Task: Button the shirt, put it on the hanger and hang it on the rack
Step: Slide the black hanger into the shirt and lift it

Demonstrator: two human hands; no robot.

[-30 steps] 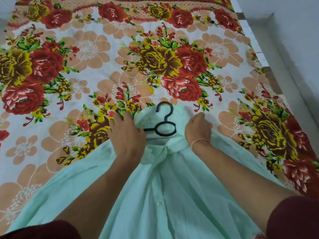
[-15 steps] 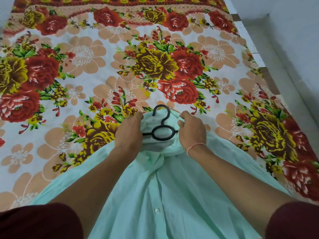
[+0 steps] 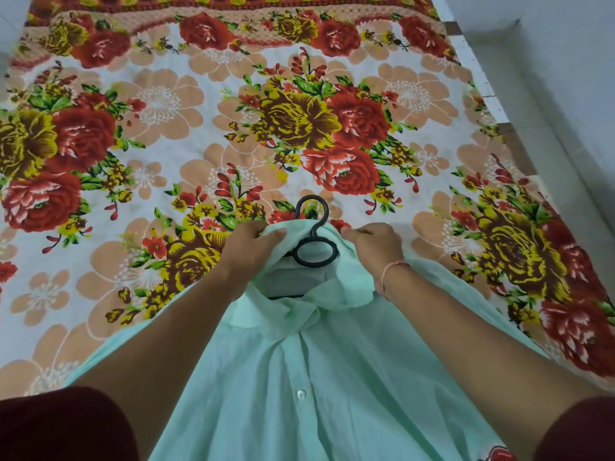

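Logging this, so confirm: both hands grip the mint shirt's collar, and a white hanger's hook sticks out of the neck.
Not white: the head view shows the hanger is black. The left hand and right hand do grip the shirt collar.

Mint-green shirt [image 3: 316, 377] lies front up on the floral bedsheet [image 3: 166, 144], placket closed at the one visible button [image 3: 301, 394]. Black hanger [image 3: 314, 235] sits inside the neck opening, hook projecting past the collar [image 3: 276, 314]. Left grip [image 3: 253, 247] and right grip [image 3: 376, 247] pinch the collar edge either side of the hook.
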